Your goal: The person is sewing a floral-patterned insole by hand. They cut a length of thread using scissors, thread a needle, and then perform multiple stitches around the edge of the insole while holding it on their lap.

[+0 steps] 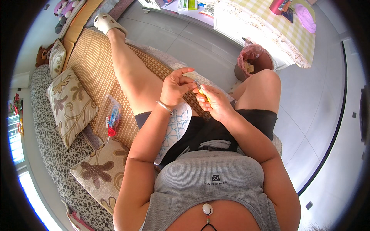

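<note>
Above my lap, my right hand is closed round a small yellow-handled tool with a short metal tip, perhaps thread snips. My left hand meets it at the tip, thumb and fingertips pinched together and another finger stretched out. What that pinch holds is too small to make out. Under my left wrist, a white insole with a blue line pattern lies across my left thigh, partly covered by the forearm. A clear plastic bag with blue thread-like contents and a red piece rests on the woven seat mat to the left.
Patterned cushions line the sofa on the left, along the woven mat. A bin with a pink liner stands beyond my right knee. Behind it is a white table with a checked cloth, carrying a red container and a purple cloth.
</note>
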The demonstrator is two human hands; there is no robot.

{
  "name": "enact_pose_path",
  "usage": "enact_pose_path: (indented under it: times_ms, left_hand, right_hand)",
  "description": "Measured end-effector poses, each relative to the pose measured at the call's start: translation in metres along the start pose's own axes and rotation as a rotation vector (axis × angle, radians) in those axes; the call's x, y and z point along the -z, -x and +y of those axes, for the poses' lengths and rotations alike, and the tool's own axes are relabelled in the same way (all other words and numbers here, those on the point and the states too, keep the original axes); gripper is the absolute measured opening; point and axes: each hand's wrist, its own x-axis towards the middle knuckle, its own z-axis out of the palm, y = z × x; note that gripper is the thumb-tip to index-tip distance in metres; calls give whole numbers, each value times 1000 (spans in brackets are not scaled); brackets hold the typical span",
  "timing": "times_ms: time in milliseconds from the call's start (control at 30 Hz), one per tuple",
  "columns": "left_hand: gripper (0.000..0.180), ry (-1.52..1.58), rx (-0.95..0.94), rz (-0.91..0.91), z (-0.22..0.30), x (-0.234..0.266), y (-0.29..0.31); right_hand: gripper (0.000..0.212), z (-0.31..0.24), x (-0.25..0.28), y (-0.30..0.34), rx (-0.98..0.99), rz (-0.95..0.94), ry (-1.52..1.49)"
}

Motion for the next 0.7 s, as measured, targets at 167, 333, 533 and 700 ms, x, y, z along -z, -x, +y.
enact_pose_path:
  times_ms: [167, 333, 533, 700]
  left_hand:
    - [46, -40, -17, -28, 0, -1, 2]
    - [46, -28, 2, -29, 0, -1, 1]
    - [46, 58, 28, 6, -1, 3, -3]
    - [46, 125, 51, 0, 3, 2, -1]
  right_hand:
    - [31, 0, 1, 1, 7, 16, 35]
    - [31, 1, 1, 1, 34, 16, 46]
    - [33, 1, 1, 5, 71, 87, 67]
    - [33, 1, 12, 6, 160, 105, 142]
